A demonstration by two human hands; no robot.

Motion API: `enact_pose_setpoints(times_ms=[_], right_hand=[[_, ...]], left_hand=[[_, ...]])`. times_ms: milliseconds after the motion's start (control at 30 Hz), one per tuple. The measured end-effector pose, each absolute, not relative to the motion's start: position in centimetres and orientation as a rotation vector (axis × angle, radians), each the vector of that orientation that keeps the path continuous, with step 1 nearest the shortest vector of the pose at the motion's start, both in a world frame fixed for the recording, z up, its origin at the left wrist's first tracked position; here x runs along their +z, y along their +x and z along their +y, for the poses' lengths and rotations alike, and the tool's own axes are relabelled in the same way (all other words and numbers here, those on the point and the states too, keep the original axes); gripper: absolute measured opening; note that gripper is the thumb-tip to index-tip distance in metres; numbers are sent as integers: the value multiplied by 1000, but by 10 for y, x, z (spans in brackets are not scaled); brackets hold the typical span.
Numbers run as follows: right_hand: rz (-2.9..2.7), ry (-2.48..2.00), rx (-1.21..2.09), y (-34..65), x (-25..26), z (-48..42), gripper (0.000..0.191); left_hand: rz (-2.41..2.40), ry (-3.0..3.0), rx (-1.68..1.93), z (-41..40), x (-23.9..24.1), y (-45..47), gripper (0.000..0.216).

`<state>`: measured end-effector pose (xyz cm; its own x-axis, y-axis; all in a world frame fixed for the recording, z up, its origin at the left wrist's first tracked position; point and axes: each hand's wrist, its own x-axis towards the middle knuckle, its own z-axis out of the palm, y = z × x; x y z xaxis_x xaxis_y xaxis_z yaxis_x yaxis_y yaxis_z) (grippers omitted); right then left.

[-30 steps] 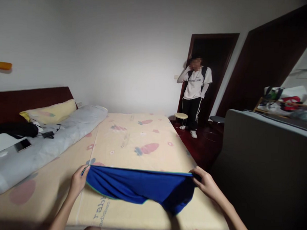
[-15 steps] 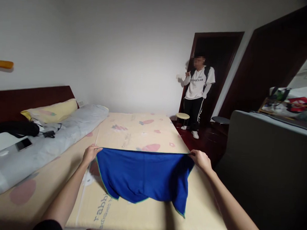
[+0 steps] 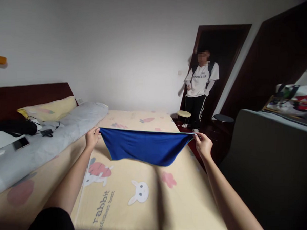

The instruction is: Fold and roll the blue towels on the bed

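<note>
Landmark: the bed [image 3: 129, 202], cream sheet with rabbit and carrot print.

Far left of the bed, by the headboard: yellow pillow [image 3: 48, 108], black bag [image 3: 13, 126], phone [image 3: 20, 143] lying on a rolled grey duvet [image 3: 53, 134] that runs along the bed's left side.

Left hand [image 3: 92, 138]: arm stretched out over the bed's left half, grip closed, pinching the left top corner of the blue cloth [image 3: 144, 146].

Blue cloth: held up above the middle of the bed, top edge pulled taut and level between both hands, the rest sagging in a curve. Lower edge looks clear of the sheet, can't tell for certain.

Right hand [image 3: 203, 145]: over the bed's right edge, grip closed on the cloth's right top corner.

Right of the bed, beyond its far corner: small round stool [image 3: 183, 114], then another person [image 3: 201, 86] standing in a dark doorway, white T-shirt, dark trousers. Nearer, right of the bed: grey panel [image 3: 268, 160].
</note>
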<state>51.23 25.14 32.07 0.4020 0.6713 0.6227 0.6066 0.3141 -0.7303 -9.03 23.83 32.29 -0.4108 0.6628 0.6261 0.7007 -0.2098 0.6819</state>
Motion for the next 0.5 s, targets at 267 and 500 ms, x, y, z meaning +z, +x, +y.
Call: enact_pose_setpoints(times_ms=[267,500], right_hand=[[-1397,-1292,178,528,223,152,44],[-1534,-1594,437,549,72,70,46]], left_hand=[[-2115,-1812,-1763,125,225,-86,54],[-2253,-2278,-1131,28,94,-81,40]])
